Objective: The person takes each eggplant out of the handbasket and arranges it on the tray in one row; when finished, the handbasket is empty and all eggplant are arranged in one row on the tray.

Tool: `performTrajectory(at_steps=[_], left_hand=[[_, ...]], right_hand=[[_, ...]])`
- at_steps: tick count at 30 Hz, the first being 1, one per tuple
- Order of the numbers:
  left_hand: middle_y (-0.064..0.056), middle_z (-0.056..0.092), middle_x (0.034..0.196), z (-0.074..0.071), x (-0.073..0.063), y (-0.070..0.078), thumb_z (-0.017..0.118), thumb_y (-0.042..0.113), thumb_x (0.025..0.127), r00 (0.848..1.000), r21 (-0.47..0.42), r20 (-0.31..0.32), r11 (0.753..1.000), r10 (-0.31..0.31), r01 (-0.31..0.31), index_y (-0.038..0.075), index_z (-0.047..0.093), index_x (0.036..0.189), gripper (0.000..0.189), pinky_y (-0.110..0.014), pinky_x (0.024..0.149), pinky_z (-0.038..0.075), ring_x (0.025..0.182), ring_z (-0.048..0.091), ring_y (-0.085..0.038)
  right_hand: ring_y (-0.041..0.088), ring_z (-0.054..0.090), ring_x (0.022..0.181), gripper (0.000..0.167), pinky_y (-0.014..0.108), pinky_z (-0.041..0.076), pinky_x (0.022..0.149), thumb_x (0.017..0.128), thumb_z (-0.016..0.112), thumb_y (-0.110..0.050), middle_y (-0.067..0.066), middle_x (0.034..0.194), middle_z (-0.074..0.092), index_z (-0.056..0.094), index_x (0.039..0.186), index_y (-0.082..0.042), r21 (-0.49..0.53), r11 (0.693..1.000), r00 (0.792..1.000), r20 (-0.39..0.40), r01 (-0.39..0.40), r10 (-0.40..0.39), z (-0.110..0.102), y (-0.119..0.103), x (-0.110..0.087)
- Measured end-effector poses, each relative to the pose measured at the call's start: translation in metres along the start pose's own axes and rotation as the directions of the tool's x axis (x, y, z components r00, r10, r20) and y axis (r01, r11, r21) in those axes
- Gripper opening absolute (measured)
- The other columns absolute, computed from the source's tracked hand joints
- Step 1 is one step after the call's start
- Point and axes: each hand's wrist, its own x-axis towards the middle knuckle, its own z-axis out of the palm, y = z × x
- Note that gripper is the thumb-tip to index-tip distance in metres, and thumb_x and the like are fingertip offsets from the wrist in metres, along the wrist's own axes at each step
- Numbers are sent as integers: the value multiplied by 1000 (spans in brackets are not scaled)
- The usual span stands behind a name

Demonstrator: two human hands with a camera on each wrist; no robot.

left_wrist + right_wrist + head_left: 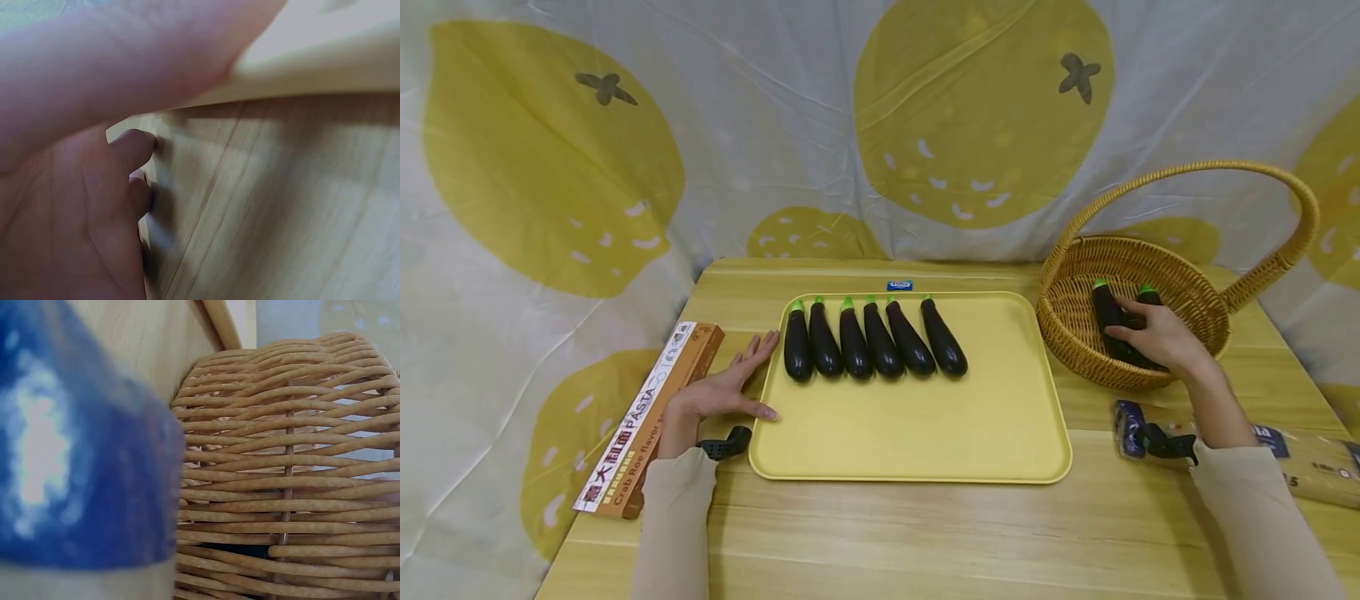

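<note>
Several dark eggplants [882, 342] with green stem ends lie side by side along the far left part of a yellow tray [910, 442]. My left hand [722, 390], fingers spread, rests at the tray's left edge with its thumb on the rim. In the left wrist view, the thumb [112, 69] crosses over the table beside the tray. Inside the wicker basket [1067, 337] my right hand [1161, 337] grips an eggplant [1103, 304] on the left. Another eggplant [1148, 295] lies beside it, partly hidden by the hand. The right wrist view shows mostly the basket's woven side [287, 456].
A pasta box [651, 417] lies slanted left of the tray. Under the right forearm is a bag of pasta [1315, 467], its blue end [94, 462] close to the right wrist camera. A small blue packet [899, 285] sits behind the tray. The basket's tall handle [1210, 167] arches up.
</note>
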Motion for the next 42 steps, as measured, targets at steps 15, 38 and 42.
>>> performTrajectory(at_steps=[15, 38, 42], left_hand=[[-20, -29, 168, 0, 1, -2, 89, 21, 82, 1000, -5, -3, 1000, 12, -12, 18, -7, 168, 129, -77, 116, -20, 151, -33, -50], [-20, -30, 168, 0, 1, -2, 88, 21, 82, 1000, -2, 0, 1000, 1, -1, 20, -8, 168, 128, -77, 116, -18, 151, -32, -51], [-20, -30, 168, -1, 0, -2, 88, 21, 83, 1000, -3, 3, 1000, 1, -1, 20, -8, 168, 128, -77, 116, -18, 151, -32, -51]], right_hand=[[64, 35, 138, 79, 64, 47, 98, 108, 50, -48, 49, 153, 29, 14, 165, -6, -39, 999, 1000, 20, 10, -10, 1, -3, 1], [3, 55, 122, 63, 24, 51, 82, 105, 60, -40, 24, 165, 35, 39, 161, -21, 135, 986, 995, 7, 95, -97, -29, -28, -38], [28, 36, 153, 56, 14, 49, 87, 105, 61, -33, 13, 165, 40, 45, 158, -25, 136, 981, 988, 46, 139, -146, -32, -32, -55]])
